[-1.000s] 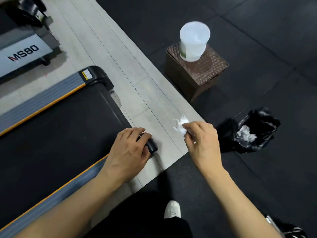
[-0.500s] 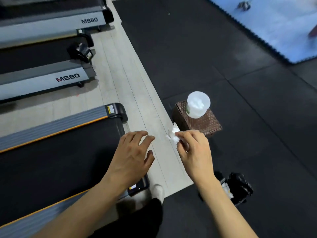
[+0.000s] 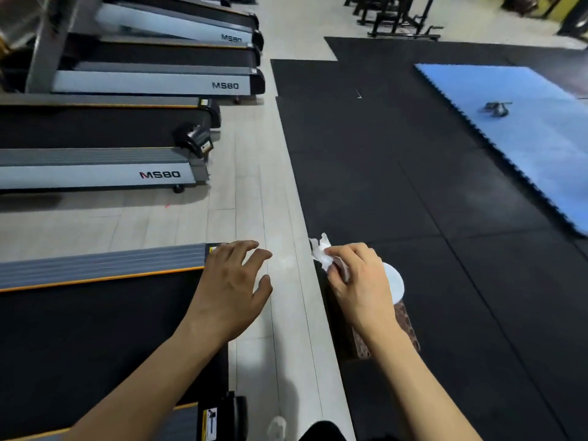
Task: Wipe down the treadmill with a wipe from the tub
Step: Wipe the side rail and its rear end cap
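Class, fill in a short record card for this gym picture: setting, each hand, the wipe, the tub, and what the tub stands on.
setting: gym floor beside a row of treadmills
nearest treadmill: black belt, orange-edged side rails
left hand: fingers spread, holds nothing, above the belt's end
right hand: pinches the wipe
wipe: white, crumpled
tub: white, mostly hidden behind the right hand
tub's support: brown patterned box on the black mat

Both arms are bare all the way down, with no sleeves, and the left hand (image 3: 230,291) and right hand (image 3: 359,284) wear no gloves, rings or watch. At the bottom edge you can see a bit of black clothing (image 3: 321,432) and the tip of a white shoe (image 3: 276,426).
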Motion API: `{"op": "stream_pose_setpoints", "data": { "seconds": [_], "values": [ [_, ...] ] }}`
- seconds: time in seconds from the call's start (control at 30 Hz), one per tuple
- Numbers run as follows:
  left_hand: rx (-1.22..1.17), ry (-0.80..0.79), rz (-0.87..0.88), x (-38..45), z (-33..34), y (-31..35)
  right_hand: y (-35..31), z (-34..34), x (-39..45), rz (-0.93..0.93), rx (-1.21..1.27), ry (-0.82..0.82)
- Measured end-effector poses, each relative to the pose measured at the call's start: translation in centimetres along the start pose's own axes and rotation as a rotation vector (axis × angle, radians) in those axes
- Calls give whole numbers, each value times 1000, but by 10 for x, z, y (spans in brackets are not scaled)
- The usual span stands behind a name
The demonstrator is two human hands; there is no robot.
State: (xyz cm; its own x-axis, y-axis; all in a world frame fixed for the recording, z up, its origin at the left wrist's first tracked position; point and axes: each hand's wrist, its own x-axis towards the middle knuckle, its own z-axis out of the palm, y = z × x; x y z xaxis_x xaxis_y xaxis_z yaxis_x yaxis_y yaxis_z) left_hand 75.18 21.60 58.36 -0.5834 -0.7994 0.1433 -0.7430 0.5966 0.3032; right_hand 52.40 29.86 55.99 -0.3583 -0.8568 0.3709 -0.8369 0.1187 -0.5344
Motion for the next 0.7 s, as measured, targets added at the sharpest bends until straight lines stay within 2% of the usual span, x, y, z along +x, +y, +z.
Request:
{"op": "stream_pose_setpoints", "data": {
  "seconds": [0.17,0.27,0.5,0.7],
  "values": [
    [15,19,-123,56,-4,-8,23,18,76,-30,34,-81],
    [34,85,-205,96,3,-14,38,35,128,-92,68,-122],
    [87,129,-357,199,19,-14,75,80,264,-234,176,-219],
    [69,199,-564,250,27,-35,70,128,361,-398,267,-324]
  ]
}}
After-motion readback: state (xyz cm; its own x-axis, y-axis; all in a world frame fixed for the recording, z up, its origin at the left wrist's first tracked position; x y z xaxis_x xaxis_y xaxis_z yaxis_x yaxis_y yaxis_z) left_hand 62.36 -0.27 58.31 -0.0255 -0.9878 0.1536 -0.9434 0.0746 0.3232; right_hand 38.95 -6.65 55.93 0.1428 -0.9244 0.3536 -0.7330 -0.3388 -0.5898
